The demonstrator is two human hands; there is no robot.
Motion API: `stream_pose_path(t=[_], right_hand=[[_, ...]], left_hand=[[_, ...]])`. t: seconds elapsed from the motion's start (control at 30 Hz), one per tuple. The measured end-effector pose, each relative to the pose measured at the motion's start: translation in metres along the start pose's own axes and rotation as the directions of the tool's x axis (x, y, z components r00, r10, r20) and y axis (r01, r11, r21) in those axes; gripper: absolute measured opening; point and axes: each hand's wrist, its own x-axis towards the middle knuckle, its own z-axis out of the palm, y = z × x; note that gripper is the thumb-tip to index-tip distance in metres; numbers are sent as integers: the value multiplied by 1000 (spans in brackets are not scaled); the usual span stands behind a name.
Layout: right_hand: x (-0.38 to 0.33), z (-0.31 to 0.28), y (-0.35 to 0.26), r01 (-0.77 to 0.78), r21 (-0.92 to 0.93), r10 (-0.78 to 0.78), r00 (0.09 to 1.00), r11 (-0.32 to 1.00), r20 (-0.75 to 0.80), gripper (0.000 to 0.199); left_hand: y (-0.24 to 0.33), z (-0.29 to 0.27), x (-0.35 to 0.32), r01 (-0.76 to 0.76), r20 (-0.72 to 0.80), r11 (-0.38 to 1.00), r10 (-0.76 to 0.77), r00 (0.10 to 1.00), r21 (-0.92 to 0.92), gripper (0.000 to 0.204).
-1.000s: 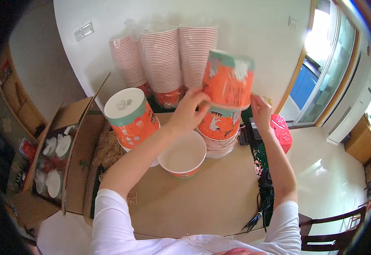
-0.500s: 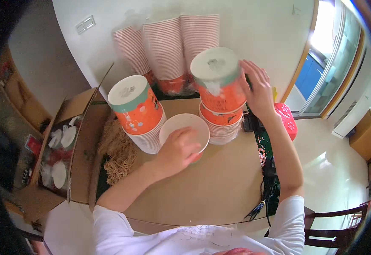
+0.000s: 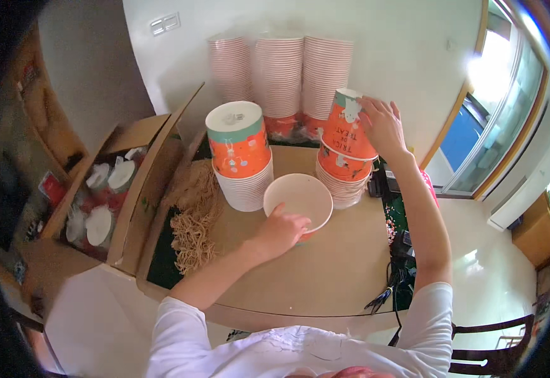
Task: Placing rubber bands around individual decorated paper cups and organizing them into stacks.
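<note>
An upright paper bucket (image 3: 301, 194) with a white inside stands at the table's middle. My left hand (image 3: 280, 233) is at its near-left rim, with fingers bent over the edge. Farther right, an orange paper bucket (image 3: 344, 129) with a green band sits upside down and tilted on top of a stack of nested buckets (image 3: 340, 189). My right hand (image 3: 383, 126) grips its upper right side; part of that bucket is hidden behind the hand. To the left rises another upside-down stack (image 3: 240, 145), orange on top with white rims below.
Tall wrapped stacks of buckets (image 3: 279, 75) stand against the wall. An open cardboard box (image 3: 137, 208) with wrapped white items is at the left, beside a heap of tan netting (image 3: 194, 220). Black cables (image 3: 393, 286) lie along the right edge, and a dark chair (image 3: 492, 353) is near right.
The view has shifted, so things sit farther right. The orange bucket under my right hand has tipped, showing less of its bottom. My left hand has moved down to the open bucket's near rim.
</note>
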Motion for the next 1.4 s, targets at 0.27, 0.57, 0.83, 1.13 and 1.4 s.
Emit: stream_pose_path(t=[0.27, 0.57, 0.83, 1.13, 1.4], right_hand=[[-57, 38, -10, -18, 6, 17, 988, 1000, 155, 30], [-108, -13, -123, -203, 372, 27, 904, 906, 427, 52], [-194, 9, -115, -445, 356, 140, 764, 822, 630, 26], [-202, -32, -134, -548, 540, 306, 825, 639, 476, 32], [-212, -113, -213, -433, 815, 246, 899, 385, 361, 21]], left_hand=[[10, 20, -33, -114, -1, 984, 115, 993, 134, 17], [33, 30, -110, 37, -326, 967, -122, 938, -253, 44], [19, 45, -213, 240, -604, 826, -542, 585, -510, 50], [-33, 38, -271, 601, -441, 642, -765, 469, -476, 8], [-60, 43, -269, 776, -502, 630, -683, 530, -39, 8]])
